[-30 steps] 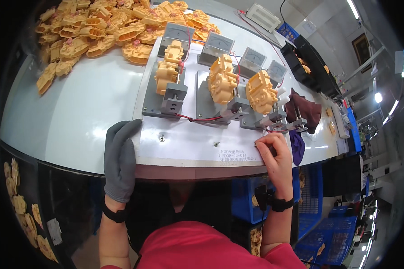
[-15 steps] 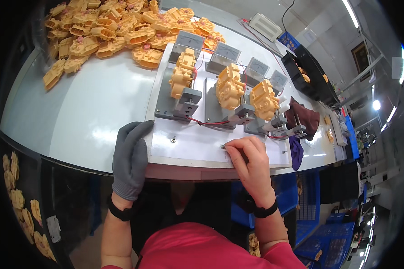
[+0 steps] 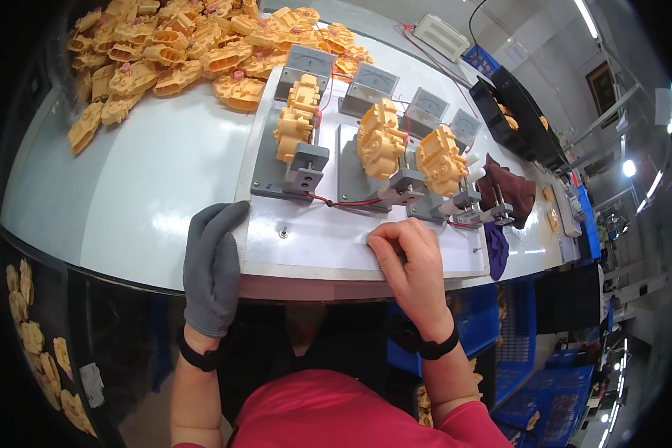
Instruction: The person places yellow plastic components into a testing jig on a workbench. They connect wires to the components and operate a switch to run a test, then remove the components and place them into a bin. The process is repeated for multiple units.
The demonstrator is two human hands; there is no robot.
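Note:
My left hand [image 3: 213, 265], in a grey glove, lies at the left edge of a white board [image 3: 313, 259], fingers stretched out and holding nothing. My bare right hand [image 3: 413, 261] is closed in a pinch at the board's front part, its fingertips over a small metal toggle switch that they now hide. A matching toggle switch [image 3: 283, 233] stands to the left on the board. Behind my hands, three yellow plastic housings [image 3: 295, 119] sit upright on grey test fixtures [image 3: 275, 175], joined by red and black wires.
Grey analog meters [image 3: 306, 66] line the board's back. A large pile of yellow housings [image 3: 172, 45] covers the far left of the table. Brown cloth [image 3: 509, 190] and purple cloth [image 3: 496, 250] lie at the right. Blue crates [image 3: 534, 403] stand below on the right.
My right fingertips have shifted slightly up and left, covering the toggle switch that showed beside them. My left hand stays at the board's edge; the whole view has shifted slightly.

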